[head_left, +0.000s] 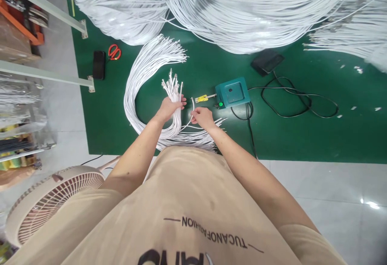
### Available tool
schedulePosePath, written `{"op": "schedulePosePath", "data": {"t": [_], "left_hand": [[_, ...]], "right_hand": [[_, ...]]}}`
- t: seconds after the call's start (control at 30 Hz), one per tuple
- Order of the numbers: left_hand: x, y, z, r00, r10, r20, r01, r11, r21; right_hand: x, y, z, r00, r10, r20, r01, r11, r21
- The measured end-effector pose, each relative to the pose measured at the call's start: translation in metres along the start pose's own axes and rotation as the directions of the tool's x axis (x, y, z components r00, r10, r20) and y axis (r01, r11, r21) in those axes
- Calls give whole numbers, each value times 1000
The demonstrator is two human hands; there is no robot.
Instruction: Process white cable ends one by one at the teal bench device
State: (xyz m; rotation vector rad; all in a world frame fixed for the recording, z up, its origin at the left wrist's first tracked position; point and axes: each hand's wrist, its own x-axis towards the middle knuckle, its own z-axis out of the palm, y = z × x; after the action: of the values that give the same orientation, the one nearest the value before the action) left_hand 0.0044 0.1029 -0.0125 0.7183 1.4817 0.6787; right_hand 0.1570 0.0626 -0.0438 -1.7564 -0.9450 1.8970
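- The bundle of thin, glossy white cables curved in a wide C on the green tabletop, left of the frame's centre; its upper ends were fanned out.
- The gathered bunch of white cable ends stood splayed, its tips pale and shiny.
- Your left hand was wrapped around that bunch just below the tips, near the centre.
- Your right hand pinched a single white cable, its tip pointing up the frame, just beside the bunch.
- The yellow-handled tool lay just above your right hand, between the single cable and the teal rectangular box.
- The tabletop's near edge ran by your torso; its left edge passed beyond the black phone-like object and the red-handled scissors.
- Green surface stretched rightward below the thin black cord; large white cable heaps bounded the top.
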Motion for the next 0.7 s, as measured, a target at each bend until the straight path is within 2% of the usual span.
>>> {"op": "schedulePosePath", "data": {"t": [0.07, 0.13, 0.2, 0.27, 0.33, 0.4, 0.47, 0.57, 0.63, 0.7], "left_hand": [[3, 0, -2, 1000, 11, -9, -10, 1000, 29], [4, -1, 0, 999, -7, 45, 4, 998, 68], [5, -3, 6, 996, -21, 86, 13, 995, 98], [4, -4, 12, 997, -27, 77, 18, 993, 120], [3, -4, 16, 998, -10, 65, 1, 990, 140], [2, -4, 18, 997, 20, 68, -32, 984, 174], [1, -4, 18, 995, 49, 89, -67, 976, 207], [-1, -6, 17, 986, 67, 150, -98, 973, 209], [-3, -7, 15, 981, 61, 186, -95, 979, 181], [-4, -7, 13, 977, 53, 206, -85, 985, 149]], "right_hand": [[-2, 2, 2, 1000, 6, -30, -3, 994, 110], [-3, 3, 3, 1000, -4, -31, 10, 985, 171], [-4, 4, 5, 1000, -14, -13, 16, 983, 183], [-3, 6, 4, 1000, -22, -16, 24, 986, 166], [0, 6, 1, 992, -67, -107, 81, 988, 133], [4, 2, -3, 961, -146, -236, 171, 981, 89], [8, -5, -8, 933, -211, -292, 236, 970, 51], [13, -18, -14, 962, -189, -195, 211, 973, 94], [15, -24, -15, 989, -127, -74, 141, 963, 230], [17, -26, -14, 995, -96, 3, 87, 918, 386]]}}
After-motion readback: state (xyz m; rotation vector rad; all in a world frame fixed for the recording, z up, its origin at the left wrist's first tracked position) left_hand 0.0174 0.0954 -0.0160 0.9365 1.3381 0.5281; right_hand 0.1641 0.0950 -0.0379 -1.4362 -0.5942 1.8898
